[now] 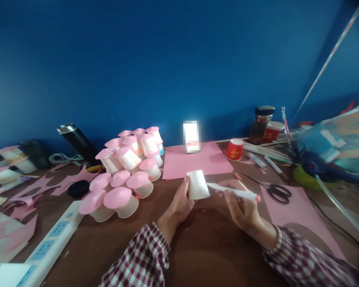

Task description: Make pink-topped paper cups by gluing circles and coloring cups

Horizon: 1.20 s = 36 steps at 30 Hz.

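My left hand (179, 205) grips a small white paper cup (198, 185), held on its side just above the brown table (203, 247). My right hand (241, 205) holds a white marker (233, 191) with a pink end, its tip touching the cup's side. Both hands hover near the middle of the table. A pile of white cups capped with pink paper discs (124, 171) lies to the left of my left hand.
A pink paper sheet (196, 160) and a blurred upright card lie behind the hands. Scissors (275, 191) rest on another pink sheet (299, 215) at right, near a red cup (235, 149), a jar (261, 124) and a glue gun. A power strip (52, 239), a black flask (79, 144) and pink scraps lie left.
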Each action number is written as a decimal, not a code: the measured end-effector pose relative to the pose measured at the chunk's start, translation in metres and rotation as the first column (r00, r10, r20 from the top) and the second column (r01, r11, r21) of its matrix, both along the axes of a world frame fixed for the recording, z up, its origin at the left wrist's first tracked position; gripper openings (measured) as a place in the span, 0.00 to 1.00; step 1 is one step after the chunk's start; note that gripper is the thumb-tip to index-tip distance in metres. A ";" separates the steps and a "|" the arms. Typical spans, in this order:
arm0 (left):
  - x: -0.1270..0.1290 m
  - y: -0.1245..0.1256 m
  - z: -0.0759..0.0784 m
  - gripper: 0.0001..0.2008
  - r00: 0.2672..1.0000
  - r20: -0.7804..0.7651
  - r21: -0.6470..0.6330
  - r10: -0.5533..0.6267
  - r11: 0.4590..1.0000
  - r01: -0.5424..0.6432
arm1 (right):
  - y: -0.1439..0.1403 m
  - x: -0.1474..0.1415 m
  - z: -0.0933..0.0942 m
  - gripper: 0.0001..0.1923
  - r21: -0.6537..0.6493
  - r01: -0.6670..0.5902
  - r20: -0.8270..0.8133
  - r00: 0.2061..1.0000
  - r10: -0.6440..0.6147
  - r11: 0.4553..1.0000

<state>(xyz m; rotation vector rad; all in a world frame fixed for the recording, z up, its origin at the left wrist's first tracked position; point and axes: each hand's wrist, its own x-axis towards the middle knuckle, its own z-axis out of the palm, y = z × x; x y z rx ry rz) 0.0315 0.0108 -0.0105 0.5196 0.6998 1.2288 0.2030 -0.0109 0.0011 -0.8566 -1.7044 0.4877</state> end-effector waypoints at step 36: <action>-0.005 -0.007 -0.002 0.31 0.299 -0.809 0.493 0.507 0.861 -0.126 | 0.007 -0.004 0.003 0.10 -0.104 0.167 -0.147 0.972 -0.181 0.980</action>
